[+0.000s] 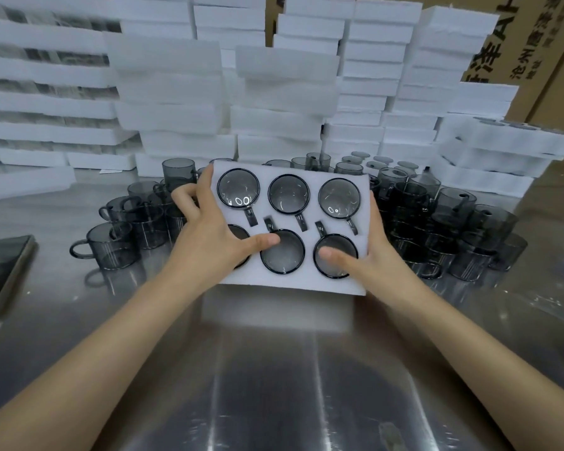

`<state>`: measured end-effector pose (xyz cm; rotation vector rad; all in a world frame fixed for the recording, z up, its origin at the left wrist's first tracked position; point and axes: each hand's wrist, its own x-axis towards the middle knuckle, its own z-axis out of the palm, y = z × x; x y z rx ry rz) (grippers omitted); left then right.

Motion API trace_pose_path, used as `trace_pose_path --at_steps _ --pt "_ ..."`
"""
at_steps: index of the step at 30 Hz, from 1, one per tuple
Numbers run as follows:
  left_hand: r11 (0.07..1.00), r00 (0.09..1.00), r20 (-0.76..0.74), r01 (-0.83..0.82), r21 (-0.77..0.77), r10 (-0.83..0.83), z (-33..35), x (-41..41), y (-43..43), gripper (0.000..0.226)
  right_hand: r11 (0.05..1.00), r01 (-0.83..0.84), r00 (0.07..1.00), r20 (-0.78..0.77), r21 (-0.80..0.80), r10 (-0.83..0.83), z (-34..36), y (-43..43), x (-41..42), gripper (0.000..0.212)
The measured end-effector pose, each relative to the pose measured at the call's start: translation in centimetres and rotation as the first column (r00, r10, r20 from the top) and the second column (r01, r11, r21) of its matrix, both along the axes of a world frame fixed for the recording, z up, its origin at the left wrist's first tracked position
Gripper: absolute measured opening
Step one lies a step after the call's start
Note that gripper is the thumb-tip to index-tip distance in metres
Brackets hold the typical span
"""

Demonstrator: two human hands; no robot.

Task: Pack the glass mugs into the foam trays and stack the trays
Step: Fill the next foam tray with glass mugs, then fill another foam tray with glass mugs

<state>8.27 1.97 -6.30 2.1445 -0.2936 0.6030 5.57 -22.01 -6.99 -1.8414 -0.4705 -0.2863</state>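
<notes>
- One head-worn wide-angle view, facing forward and down across the steel table (pixel 274 385).
- It sits close above the near tabletop; foam tray stacks (pixel 170 92) wall the far side.

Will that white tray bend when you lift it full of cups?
Probably sags a little: the tray is foam, loaded with six glass mugs. The left hand and right hand grip its sides, likely for support. Mugs sit snug, so tipping seems unlikely.

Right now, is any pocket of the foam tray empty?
No, all six pockets of the foam tray hold grey glass mugs, though the left hand covers most of one.
</notes>
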Motion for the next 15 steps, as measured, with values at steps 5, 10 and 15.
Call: trace_pose_path --at_steps 5,10,15 --pt "0.947 0.995 -0.059 0.06 -0.315 -0.082 1.2 0.9 0.8 0.108 0.988 0.048 0.997 -0.073 0.15 -0.037 1.8 -2.0 -0.3 0.083" --pt "0.845 0.984 0.158 0.156 -0.512 -0.086 -0.6 1.3 0.9 0.024 0.873 0.154 0.987 -0.042 0.463 -0.152 5.0 -3.3 -0.6 0.084" --pt "0.985 0.96 0.23 0.142 0.096 -0.161 -3.2 2.2 -0.6 0.038 0.727 0.305 0.947 -0.117 0.615 -0.298 10.7 -7.3 1.2 0.037"
